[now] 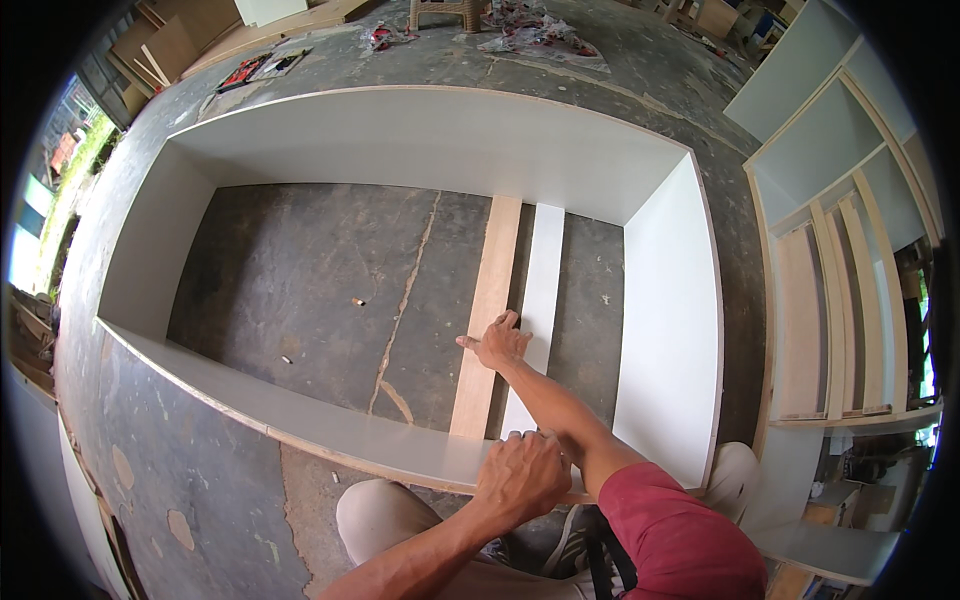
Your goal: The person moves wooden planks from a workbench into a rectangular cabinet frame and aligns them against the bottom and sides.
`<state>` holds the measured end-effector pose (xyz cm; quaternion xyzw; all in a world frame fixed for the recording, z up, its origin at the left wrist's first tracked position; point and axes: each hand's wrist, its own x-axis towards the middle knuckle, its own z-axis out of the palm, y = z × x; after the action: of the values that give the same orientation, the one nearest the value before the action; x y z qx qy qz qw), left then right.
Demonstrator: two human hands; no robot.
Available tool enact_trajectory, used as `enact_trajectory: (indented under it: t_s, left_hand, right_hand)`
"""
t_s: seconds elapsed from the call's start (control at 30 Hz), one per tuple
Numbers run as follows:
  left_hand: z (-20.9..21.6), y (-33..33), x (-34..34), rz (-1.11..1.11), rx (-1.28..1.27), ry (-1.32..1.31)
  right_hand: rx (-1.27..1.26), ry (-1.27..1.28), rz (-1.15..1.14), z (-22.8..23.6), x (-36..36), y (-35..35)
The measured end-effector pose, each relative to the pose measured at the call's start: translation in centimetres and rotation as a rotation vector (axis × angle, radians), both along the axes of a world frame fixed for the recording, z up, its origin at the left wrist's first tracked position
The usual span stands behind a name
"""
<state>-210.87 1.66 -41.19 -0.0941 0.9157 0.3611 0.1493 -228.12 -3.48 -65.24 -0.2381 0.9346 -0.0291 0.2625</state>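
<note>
A large rectangular frame of white-faced panels (450,140) stands on edge on the floor around two crosswise strips. One strip is bare, pale wood (492,260); the other is white (541,270) and lies just right of it. Over the wooden strip is my right hand (503,342), palm down, thumb stretched left and fingers apart, with nothing visibly gripped. My left hand (525,472) is closed in a fist at the top edge of the near panel (350,440), by the white strip's near end. Whatever may be inside that fist is hidden.
A second panel frame with wooden slats (838,300) stands to the right. Across the far floor are a woven stool (445,14), crumpled plastic wrapping (540,38) and a flat red-and-black item (243,72). Boards (185,35) lean at the back left. My knees flank the near panel.
</note>
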Motion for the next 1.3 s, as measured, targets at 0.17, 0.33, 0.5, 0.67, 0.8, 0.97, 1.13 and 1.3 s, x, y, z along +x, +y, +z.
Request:
enact_trajectory:
  t_s: [0.17, 0.33, 0.5, 0.67, 0.8, 0.97, 1.13, 1.3]
  left_hand:
    - [0.1, 0.0, 0.0, -0.006, -0.007, 0.008]
    - [0.3, -0.1, 0.0, -0.001, -0.001, 0.004]
    - [0.1, 0.0, -0.1, 0.003, 0.008, 0.013]
    - [0.3, -0.1, -0.1, 0.005, 0.007, 0.001]
    - [0.3, 0.0, 0.0, 0.007, -0.006, -0.005]
    - [0.2, 0.0, -0.2, 0.001, 0.000, -0.010]
    - [0.2, 0.0, 0.0, 0.013, -0.011, -0.002]
    - [0.3, 0.1, -0.2, 0.015, 0.000, 0.006]
  right_hand:
    - [-0.004, -0.004, 0.001, -0.5, 0.0, 0.0]
    - [-0.008, -0.007, -0.005, -0.4, 0.0, 0.0]
    - [-0.016, 0.008, -0.007, -0.5, 0.0, 0.1]
    - [-0.017, -0.012, -0.012, -0.4, 0.1, 0.0]
    - [-0.029, -0.003, -0.007, -0.6, 0.2, -0.2]
    - [-0.008, 0.019, -0.009, -0.9, -0.2, 0.1]
    - [-0.013, -0.051, -0.031, 0.1, 0.0, -0.4]
    - [-0.052, 0.013, -0.041, -0.9, -0.2, 0.0]
